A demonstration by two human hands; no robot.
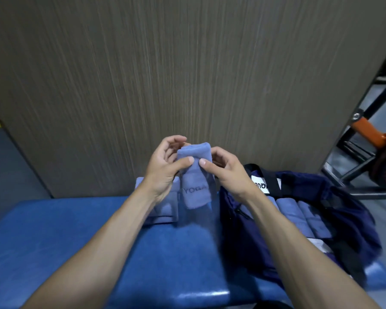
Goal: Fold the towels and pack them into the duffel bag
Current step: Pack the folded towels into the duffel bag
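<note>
A light blue towel (194, 175) marked YOGA is folded into a narrow strip and held upright above the blue bench (76, 241). My left hand (165, 170) pinches its left side with thumb against fingers. My right hand (225, 172) pinches its right side the same way. Behind my left wrist, another folded blue towel (163, 208) lies on the bench. At the right stands the open navy duffel bag (348, 210), with several folded blue towels (299, 217) side by side inside it.
A brown wood-grain panel (187, 74) rises directly behind the bench. Black gym frames with an orange part (366, 130) and a weight plate stand at the far right on grey floor. The bench's front edge is near the bottom of view.
</note>
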